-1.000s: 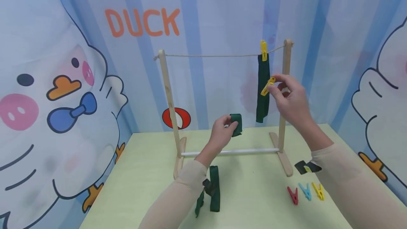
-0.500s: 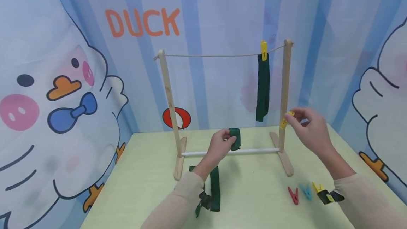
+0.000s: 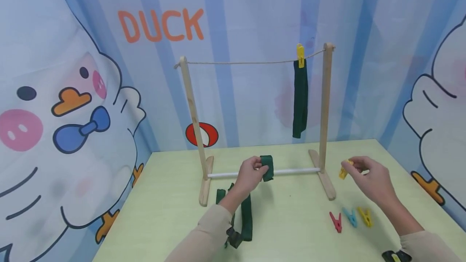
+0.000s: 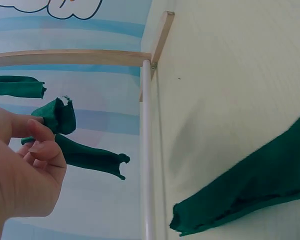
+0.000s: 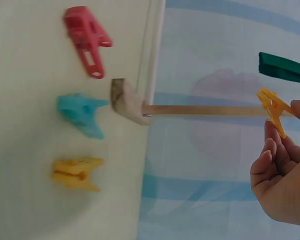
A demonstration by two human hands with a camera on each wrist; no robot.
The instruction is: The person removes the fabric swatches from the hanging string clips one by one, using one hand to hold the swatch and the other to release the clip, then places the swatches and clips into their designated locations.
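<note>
In the head view my left hand (image 3: 249, 179) pinches a dark green cloth strip (image 3: 267, 168) between thumb and fingers, low in front of the wooden drying frame. The left wrist view shows ragged ends of the held cloth (image 4: 95, 159) sticking out past the fingers. At the right, my right hand (image 3: 375, 179) holds a yellow clothespin (image 3: 343, 172) by its handles, above the table. Another green strip (image 3: 300, 100) hangs from the rope (image 3: 240, 63) near the right post, fixed by a second yellow clothespin (image 3: 300, 55).
Red (image 3: 336, 222), blue (image 3: 350, 217) and yellow (image 3: 365, 216) clothespins lie on the table at the right. More green cloth (image 3: 246, 219) lies beneath my left forearm, partly covered. The frame has a white crossbar (image 3: 296, 171) and wooden feet (image 3: 323, 177).
My right hand has come down and to the right with the yellow clothespin, away from the hanging strip. Lower too is my left hand, still holding its green cloth.
</note>
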